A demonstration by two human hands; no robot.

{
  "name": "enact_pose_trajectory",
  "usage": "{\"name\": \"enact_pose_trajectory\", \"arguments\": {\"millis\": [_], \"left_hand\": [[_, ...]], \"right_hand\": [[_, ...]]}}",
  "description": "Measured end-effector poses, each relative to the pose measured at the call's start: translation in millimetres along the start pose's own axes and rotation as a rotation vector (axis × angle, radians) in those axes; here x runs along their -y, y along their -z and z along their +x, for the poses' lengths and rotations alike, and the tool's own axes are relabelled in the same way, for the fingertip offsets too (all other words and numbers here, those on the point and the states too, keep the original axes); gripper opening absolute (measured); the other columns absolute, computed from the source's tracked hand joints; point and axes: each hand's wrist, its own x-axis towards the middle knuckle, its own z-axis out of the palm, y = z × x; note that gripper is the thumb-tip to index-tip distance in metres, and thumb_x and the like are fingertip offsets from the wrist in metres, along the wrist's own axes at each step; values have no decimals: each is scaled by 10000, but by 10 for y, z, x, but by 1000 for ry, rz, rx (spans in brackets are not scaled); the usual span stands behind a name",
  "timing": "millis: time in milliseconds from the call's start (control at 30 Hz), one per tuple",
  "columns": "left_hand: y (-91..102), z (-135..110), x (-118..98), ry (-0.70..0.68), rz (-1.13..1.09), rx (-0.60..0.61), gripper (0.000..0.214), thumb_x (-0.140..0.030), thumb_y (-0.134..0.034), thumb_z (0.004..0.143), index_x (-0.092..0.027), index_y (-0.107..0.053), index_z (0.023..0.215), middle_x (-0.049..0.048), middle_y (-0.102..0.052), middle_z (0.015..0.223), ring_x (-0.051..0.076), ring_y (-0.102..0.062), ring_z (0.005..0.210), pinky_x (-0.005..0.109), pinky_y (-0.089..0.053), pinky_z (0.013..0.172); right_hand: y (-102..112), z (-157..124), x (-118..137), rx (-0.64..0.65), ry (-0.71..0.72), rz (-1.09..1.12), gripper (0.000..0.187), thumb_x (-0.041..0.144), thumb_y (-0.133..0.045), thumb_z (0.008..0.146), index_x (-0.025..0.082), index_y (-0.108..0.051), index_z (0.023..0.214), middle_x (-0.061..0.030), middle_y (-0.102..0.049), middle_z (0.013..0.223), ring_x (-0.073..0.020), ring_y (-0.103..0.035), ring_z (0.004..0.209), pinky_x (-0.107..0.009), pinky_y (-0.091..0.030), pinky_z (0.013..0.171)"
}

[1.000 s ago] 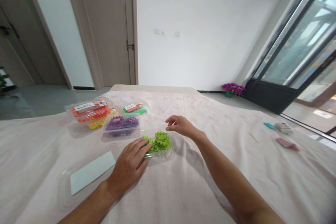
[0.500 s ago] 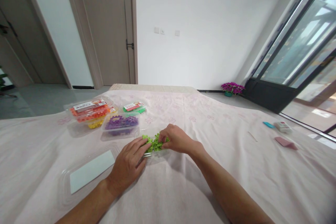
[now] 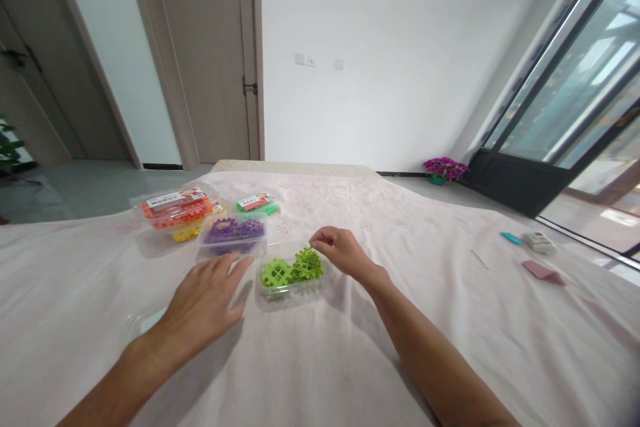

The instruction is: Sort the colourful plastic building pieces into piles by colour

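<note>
An open clear plastic box (image 3: pixel 280 291) holds bright green toothed building pieces (image 3: pixel 276 272) with square holes. The right-hand pile (image 3: pixel 307 264) in it is heaped. My right hand (image 3: pixel 343 250) is at the back right rim, its thumb and fingers drawn together by the green pieces; whatever is between the fingertips cannot be made out. Left of the box, my left hand (image 3: pixel 207 290) hovers palm down, fingers stretched and thumb apart, holding nothing. Beneath that hand and forearm lies a clear lid (image 3: pixel 134 325) with a pale label, mostly hidden.
A box of purple pieces (image 3: pixel 235 232) stands behind my left hand. Farther back are stacked boxes of orange pieces (image 3: pixel 175 208) and yellow pieces (image 3: pixel 187 233), and a box of green pieces (image 3: pixel 257 203). At right lie a blue item (image 3: pixel 512 238), a white pack (image 3: pixel 539 242) and a pink cloth (image 3: pixel 543 273).
My left hand has left the green pieces and moved left, over the lid. The right hand has risen slightly, back to the box's rim. More of the green pieces now show.
</note>
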Motion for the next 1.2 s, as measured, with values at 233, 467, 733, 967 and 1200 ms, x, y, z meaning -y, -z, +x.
{"name": "enact_pose_trajectory", "arguments": {"millis": [233, 467, 733, 967, 1200], "left_hand": [[95, -31, 698, 403, -23, 459, 831, -469, -651, 662, -230, -510, 1445, 180, -574, 1279, 394, -595, 1122, 459, -478, 786], [-108, -38, 1053, 441, -213, 594, 621, -533, -663, 624, -214, -606, 1153, 75, -699, 1024, 284, -660, 903, 348, -431, 737], [-102, -35, 939, 348, -296, 646, 442, -509, -668, 611, -221, -603, 940, 23, -688, 930, 236, -635, 854, 303, -405, 689], [-51, -67, 522, 270, -327, 630, 718, -403, -744, 512, -231, -524, 1174, 42, -646, 1061, 246, -629, 895, 306, -423, 733], [108, 23, 728, 183, -553, 723, 241, -377, -669, 662, -206, -507, 713, -41, -539, 693, 159, -506, 686, 264, -329, 589]], "right_hand": [[-31, 17, -65, -74, -30, -8, 118, 238, -627, 858, 209, -740, 840, -19, -736, 793, -167, -656, 734, -261, -456, 672], [-58, 6, -99, -98, -30, -4, 121, 230, -625, 859, 213, -740, 826, -6, -728, 765, -159, -651, 707, -256, -444, 661], [-126, -10, -158, -152, -11, -32, 127, 224, -619, 859, 224, -740, 819, -7, -719, 773, -160, -639, 708, -260, -446, 666], [-123, -24, -153, -188, -14, -18, 133, 209, -614, 853, 232, -742, 825, -9, -732, 800, -167, -657, 741, -264, -467, 691], [-111, -27, -173, -249, -10, 6, 128, 232, -613, 855, 231, -738, 827, -7, -734, 813, -167, -663, 751, -267, -472, 707]]}}
